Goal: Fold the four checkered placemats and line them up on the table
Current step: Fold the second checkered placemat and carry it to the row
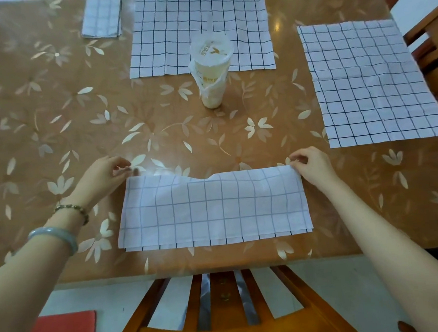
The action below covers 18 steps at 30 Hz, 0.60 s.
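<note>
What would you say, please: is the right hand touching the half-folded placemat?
Touching. The head view shows the right hand pinching the far right corner of the half-folded placemat.

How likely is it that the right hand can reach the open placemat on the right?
Probably yes. The right hand pinches a corner of the half-folded placemat and must release it first, but only table lies between it and the open placemat; the cup stands aside.

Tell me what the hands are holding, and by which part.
Both hold the half-folded placemat nearest the person: the left hand pinches its far left corner, the right hand its far right corner, along the folded edge.
</note>
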{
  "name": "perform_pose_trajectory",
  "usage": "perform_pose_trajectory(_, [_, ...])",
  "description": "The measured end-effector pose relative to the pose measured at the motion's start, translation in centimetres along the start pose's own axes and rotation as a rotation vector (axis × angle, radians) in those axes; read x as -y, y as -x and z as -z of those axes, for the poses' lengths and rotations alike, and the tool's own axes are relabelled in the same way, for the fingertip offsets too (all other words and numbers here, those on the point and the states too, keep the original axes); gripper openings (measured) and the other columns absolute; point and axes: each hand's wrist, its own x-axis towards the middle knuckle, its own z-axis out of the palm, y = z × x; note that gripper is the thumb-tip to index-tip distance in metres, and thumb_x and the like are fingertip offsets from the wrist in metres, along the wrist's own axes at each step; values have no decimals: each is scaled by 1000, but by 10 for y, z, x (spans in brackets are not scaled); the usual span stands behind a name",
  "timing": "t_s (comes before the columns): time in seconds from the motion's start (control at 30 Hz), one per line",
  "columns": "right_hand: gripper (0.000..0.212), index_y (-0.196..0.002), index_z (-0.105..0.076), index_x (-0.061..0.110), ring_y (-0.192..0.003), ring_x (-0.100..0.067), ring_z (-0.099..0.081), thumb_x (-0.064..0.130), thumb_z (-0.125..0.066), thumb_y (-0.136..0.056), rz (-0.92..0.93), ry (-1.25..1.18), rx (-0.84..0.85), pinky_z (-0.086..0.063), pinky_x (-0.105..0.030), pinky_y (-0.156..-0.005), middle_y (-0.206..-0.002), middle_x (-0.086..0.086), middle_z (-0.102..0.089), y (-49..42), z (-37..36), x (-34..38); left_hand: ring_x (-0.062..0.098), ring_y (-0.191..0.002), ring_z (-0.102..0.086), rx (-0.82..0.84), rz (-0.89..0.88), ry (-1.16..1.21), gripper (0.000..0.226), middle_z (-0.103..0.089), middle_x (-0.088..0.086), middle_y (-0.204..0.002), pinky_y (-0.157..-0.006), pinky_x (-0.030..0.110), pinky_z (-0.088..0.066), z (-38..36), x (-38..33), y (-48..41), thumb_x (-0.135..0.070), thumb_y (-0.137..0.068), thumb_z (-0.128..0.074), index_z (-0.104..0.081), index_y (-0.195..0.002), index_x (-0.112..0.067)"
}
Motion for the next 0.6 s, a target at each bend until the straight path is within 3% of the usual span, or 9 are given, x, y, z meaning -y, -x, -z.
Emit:
perform_pose_trajectory(0.13, [7, -89, -71, 18, -91, -17, -52, 16, -69, -82, -22, 86, 107, -38, -26, -81, -98, -2, -54, -19, -5, -5, 22, -80, -61, 60, 22, 6, 14, -69, 3, -88, -72, 35, -48, -7, 3, -10, -23, -83, -71, -72, -94, -15])
perform_pose_trajectory(0.3, [6, -79, -68, 17, -94, -19, -50, 12, -69, -82, 26, 208, 136, -37, -28, -80, -95, -1, -52, -24, -9, -8, 20, -75, -53, 58, 18, -31, 13, -62, -2, -80, -69, 32, -40, -15, 4, -11, -16, -79, -75, -70, -89, -10])
perform_pose_trajectory(0.6, [11, -81, -63, 9, -104, -27, -43, 10, -56, -89, 83, 368, 174, -36, -33, -85, -98, -7, -52, -29, -5, -13, 27, -82, -57, 95, 114, -100, 12, -68, 11, -90, -77, 38, -48, -21, 20, -20, -22, -83, -71, -69, -83, -11])
